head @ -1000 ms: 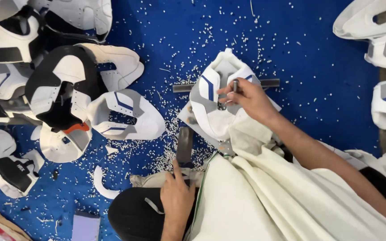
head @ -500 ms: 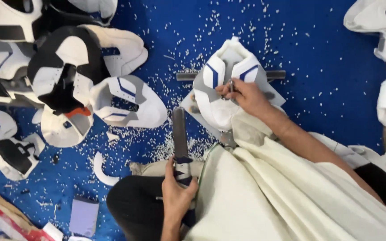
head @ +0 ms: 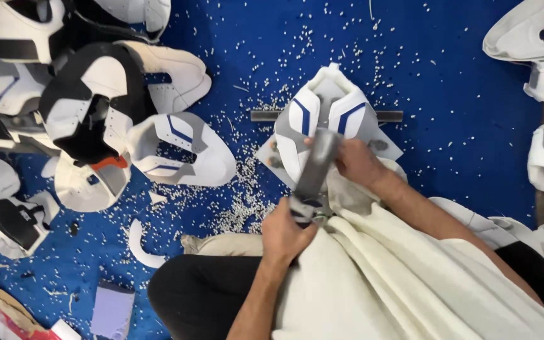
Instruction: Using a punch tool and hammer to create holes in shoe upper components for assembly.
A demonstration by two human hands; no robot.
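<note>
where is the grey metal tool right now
In the head view, just right of centre, the grey metal tool is gripped low by the left hand and slants up across the white-and-blue shoe upper, beside the right hand.

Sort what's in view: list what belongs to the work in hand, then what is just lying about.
In hand:
left hand
right hand
grey flat tool
white-and-blue shoe upper
metal stand

Lying about:
pile of shoe uppers
white scraps
lilac block
</note>
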